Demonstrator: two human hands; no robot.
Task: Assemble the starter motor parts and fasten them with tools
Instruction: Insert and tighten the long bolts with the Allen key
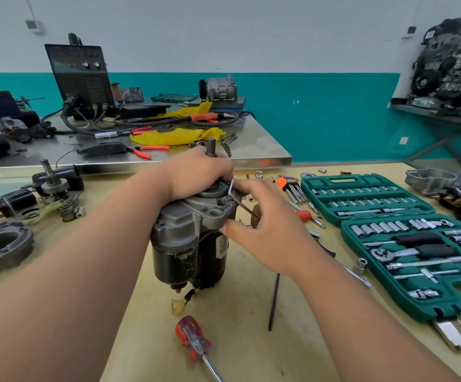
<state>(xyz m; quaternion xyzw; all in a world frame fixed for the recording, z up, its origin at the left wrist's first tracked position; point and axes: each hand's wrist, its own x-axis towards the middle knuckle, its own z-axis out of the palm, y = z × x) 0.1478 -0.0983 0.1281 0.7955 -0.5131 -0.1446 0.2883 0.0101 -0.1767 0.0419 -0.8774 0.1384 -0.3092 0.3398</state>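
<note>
We steady the upright starter motor (190, 244) on the desk (251, 326), left hand (196, 172) clamped over its top; right hand (268, 224), just right of the motor, pinches a hex key (244, 205) slanting off its flange.

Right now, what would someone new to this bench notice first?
The upright grey-and-black starter motor at centre, with the left hand gripping its top and the right hand holding a bent metal hex key at its flange. To the right lies an open green socket-set case.
</note>
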